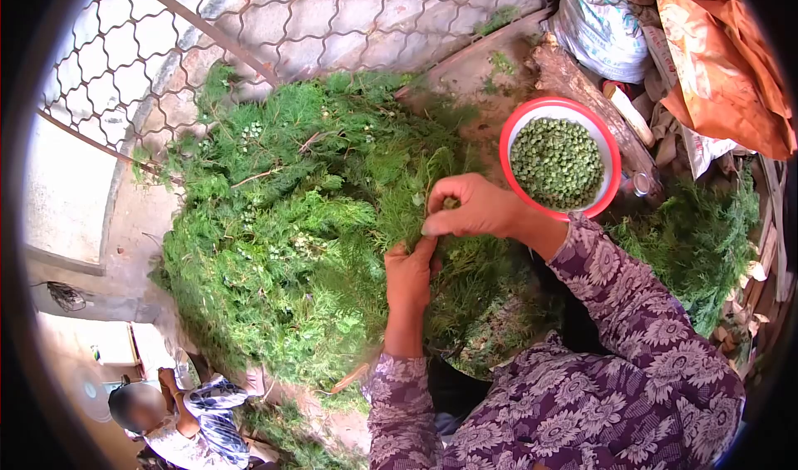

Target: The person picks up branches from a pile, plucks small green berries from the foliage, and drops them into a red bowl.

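Observation:
My left hand (408,277) is closed, thumb and fingers pinched on a feathery green conifer sprig (438,169) that seems to rise past the fingertips. My right hand (474,208) meets it from the right, its thumb and forefinger pinched together at the same spot. Whatever lies between the right fingertips is too small to make out. Below and around both hands spreads a large heap of cut green conifer branches (291,221), dotted with small pale green cones. To the right of my right hand stands a red-rimmed white basin (613,142) holding many small green cones (557,162).
Behind the heap runs a metal lattice grille (332,21). At the upper right are a white sack (603,29), an orange sack (719,71) and a log (586,96). More branches (690,237) lie at right. Another person (195,420) sits at the lower left.

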